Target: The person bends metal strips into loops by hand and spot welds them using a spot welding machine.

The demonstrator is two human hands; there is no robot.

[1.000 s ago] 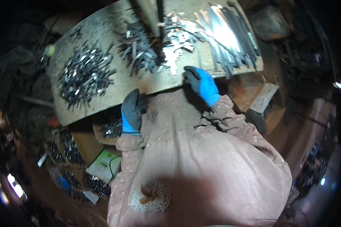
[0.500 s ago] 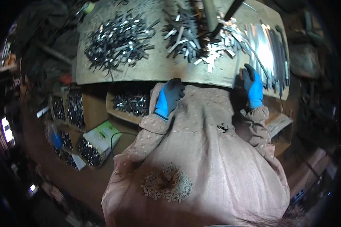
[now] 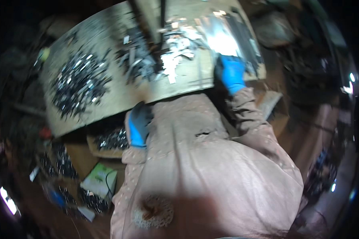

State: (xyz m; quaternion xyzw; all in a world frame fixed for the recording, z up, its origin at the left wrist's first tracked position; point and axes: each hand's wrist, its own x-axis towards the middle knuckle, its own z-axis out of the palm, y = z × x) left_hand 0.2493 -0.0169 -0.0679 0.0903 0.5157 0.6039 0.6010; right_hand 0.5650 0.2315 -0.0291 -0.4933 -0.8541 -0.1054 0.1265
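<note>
My left hand (image 3: 139,124), in a blue glove, hangs just below the near edge of the wooden workbench (image 3: 119,97), fingers loosely curled with nothing visible in them. In the same kind of glove, my right hand (image 3: 231,72) rests on the bench's right end, laid on the edge of a stack of shiny metal strips (image 3: 227,38). A heap of small dark metal parts (image 3: 77,81) lies on the left of the bench. Another pile of mixed metal pieces (image 3: 155,55) sits in the middle. The picture is blurred.
A cardboard tray with metal parts (image 3: 109,140) sits under the bench by my left hand. More trays of parts (image 3: 64,167) and a green-and-white box (image 3: 99,181) lie on the floor at left. Dark clutter surrounds the bench on the right.
The view has swung and tilted. My right hand has moved up from the bench edge onto the metal strips. My left hand stays below the bench edge.
</note>
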